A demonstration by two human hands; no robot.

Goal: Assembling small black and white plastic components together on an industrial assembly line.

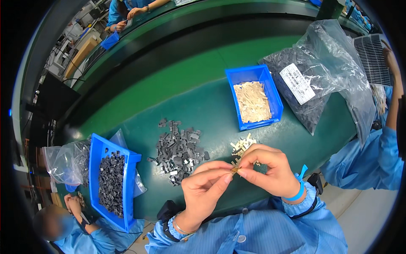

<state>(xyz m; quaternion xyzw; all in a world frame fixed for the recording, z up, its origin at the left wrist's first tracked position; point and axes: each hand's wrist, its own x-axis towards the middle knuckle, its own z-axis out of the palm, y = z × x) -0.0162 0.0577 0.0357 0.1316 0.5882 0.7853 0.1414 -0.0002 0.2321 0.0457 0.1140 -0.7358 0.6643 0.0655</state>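
Note:
My left hand [203,188] and my right hand [270,171] meet above the near side of the green table, thumbs and forefingers pinched together. Between the fingertips is a tiny tan piece [235,169], mostly hidden, so its exact kind does not show. Just beyond my right hand lies a small heap of cream-coloured strips [242,145]. Left of my left hand spreads a pile of small dark grey plastic parts [179,148]. Farther back stands a blue bin [275,106] holding many cream strips.
At the left, a tilted blue bin [131,190] holds small black parts, with clear plastic bags [67,163] behind it. A large labelled clear bag of dark parts [296,84] lies at the back right. Co-workers in blue sit left, right and across the green table [169,101].

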